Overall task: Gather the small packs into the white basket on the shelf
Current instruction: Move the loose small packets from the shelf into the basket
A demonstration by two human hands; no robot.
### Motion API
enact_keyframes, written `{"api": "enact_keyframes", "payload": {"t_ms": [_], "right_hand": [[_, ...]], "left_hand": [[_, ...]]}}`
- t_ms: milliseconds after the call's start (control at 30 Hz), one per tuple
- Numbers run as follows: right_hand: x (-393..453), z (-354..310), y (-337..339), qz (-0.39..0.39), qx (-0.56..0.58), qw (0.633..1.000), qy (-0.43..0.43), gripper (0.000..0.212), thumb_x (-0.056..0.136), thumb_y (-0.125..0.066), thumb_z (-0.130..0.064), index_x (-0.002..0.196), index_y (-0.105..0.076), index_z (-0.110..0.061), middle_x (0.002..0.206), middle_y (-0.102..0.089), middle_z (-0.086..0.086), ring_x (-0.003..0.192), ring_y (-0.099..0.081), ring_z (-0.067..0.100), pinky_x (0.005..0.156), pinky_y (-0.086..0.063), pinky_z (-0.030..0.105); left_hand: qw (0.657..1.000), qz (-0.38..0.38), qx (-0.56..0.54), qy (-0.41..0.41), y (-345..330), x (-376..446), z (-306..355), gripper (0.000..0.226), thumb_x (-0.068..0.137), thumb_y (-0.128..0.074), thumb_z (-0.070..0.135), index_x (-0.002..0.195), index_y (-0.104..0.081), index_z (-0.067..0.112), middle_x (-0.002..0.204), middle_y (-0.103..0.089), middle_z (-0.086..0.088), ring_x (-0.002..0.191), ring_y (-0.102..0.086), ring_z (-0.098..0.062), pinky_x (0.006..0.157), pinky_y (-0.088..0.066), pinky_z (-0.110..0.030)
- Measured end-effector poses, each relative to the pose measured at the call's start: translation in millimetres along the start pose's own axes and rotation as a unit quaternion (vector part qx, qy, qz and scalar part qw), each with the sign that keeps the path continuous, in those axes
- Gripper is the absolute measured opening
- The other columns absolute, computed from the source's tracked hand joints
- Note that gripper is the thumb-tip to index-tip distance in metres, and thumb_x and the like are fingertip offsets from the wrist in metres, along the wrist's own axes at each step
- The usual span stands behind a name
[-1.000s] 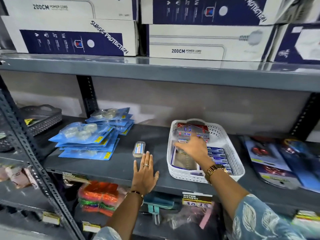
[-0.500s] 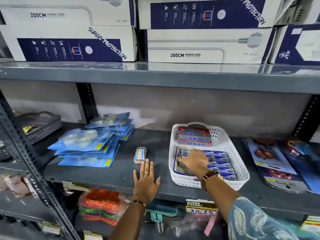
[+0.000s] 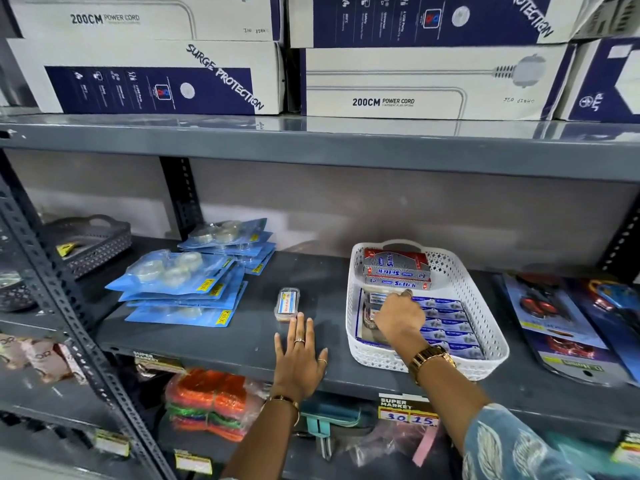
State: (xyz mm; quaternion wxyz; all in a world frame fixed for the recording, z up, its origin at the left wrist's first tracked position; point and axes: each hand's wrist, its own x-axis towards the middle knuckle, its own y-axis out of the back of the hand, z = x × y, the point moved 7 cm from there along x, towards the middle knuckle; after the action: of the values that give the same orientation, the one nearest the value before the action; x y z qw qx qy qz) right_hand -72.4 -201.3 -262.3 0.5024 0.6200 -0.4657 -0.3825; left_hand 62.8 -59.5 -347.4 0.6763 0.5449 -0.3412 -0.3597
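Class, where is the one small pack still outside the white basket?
The small pack lies on the grey shelf, left of the white basket, just beyond the left hand.

The shelf is grey painted metal, smooth with a dull sheen, and its upright post is perforated steel angle. The white basket looks like moulded plastic, matt, its walls pierced in a lattice. Inside it, the small packs have glossy printed wrappers, and at 12 o'clock from them the red and silver cartons look like shiny card. The lone pack has a clear, glossy plastic cover. The blue packets are shiny film. The boxes overhead are matt printed cardboard.
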Motion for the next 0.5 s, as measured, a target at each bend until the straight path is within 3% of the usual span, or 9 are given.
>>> {"api": "enact_keyframes", "payload": {"t_ms": [100, 167, 333, 500], "right_hand": [[1, -10, -6, -0.019, 0.005, 0.998, 0.059, 0.037, 0.088, -0.055, -0.013, 0.124, -0.056, -0.01, 0.135, -0.047, 0.013, 0.12, -0.051, 0.03, 0.093, -0.049, 0.038], [0, -12, -10, -0.038, 0.001, 0.996, 0.078, 0.034, 0.086, -0.058, -0.01, 0.12, -0.06, -0.011, 0.128, -0.057, 0.012, 0.116, -0.057, 0.029, 0.091, -0.05, 0.037], [0, -11, -13, -0.064, -0.001, 0.994, 0.092, 0.033, 0.086, -0.058, -0.008, 0.119, -0.061, -0.01, 0.122, -0.064, 0.012, 0.112, -0.06, 0.029, 0.093, -0.051, 0.036], [-1, -14, -8, -0.043, -0.009, 0.994, 0.099, 0.031, 0.086, -0.057, -0.009, 0.117, -0.062, -0.01, 0.121, -0.064, 0.012, 0.111, -0.061, 0.029, 0.091, -0.051, 0.036]], "left_hand": [[1.0, 0.003, -0.001, -0.001, 0, 0, 0, 0.067, 0.099, -0.02, 0.045, 0.149, 0.006, 0.009, 0.16, 0.01, -0.011, 0.148, 0.009, -0.022, 0.119, -0.003, -0.05], [1.0, 0.005, -0.004, -0.002, 0, 0, 0, 0.067, 0.099, -0.021, 0.046, 0.149, 0.005, 0.009, 0.16, 0.009, -0.011, 0.148, 0.009, -0.022, 0.119, -0.002, -0.049], [1.0, 0.01, -0.009, -0.002, 0, 0, -1, 0.067, 0.099, -0.021, 0.046, 0.149, 0.005, 0.009, 0.16, 0.01, -0.011, 0.148, 0.01, -0.022, 0.119, -0.001, -0.048], [0.999, 0.028, -0.041, 0.013, 3, -1, -5, 0.074, 0.097, -0.026, 0.05, 0.149, 0.005, 0.006, 0.16, 0.009, -0.012, 0.148, 0.009, -0.024, 0.119, 0.0, -0.047]]}}
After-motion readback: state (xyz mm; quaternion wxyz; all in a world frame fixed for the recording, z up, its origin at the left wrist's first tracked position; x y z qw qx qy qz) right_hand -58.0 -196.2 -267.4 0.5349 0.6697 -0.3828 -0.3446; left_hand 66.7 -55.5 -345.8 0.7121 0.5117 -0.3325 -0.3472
